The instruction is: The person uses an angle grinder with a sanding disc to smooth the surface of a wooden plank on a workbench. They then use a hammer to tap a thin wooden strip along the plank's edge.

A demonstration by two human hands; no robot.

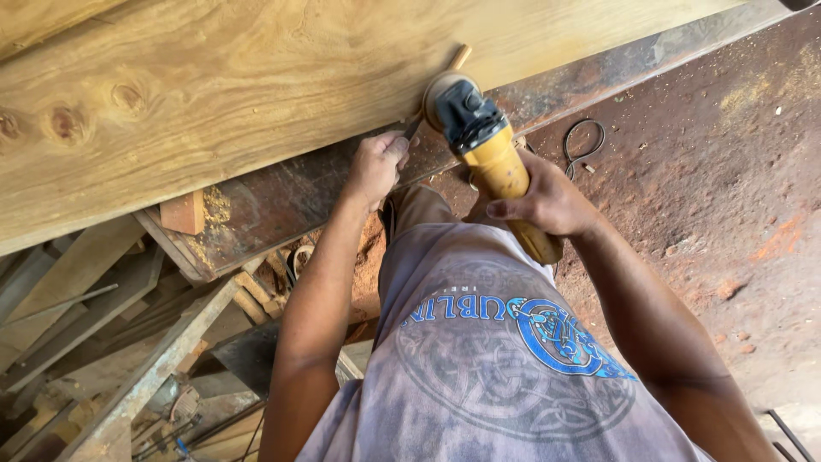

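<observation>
While hands (547, 201) grip grinder (487, 150), against plank (256, 94)

One wide wooden slab (256, 94) lies across one rusty steel beam (282, 201). One yellow angle grinder (492, 158) is here, and two hands on it: one left hand (376, 167), one right hand (547, 201). Three dark knots show in the slab's grain. One small wooden block (184, 212) sits under the slab, and one loop of wire (583, 145) lies on the dusty floor (727, 171).
</observation>
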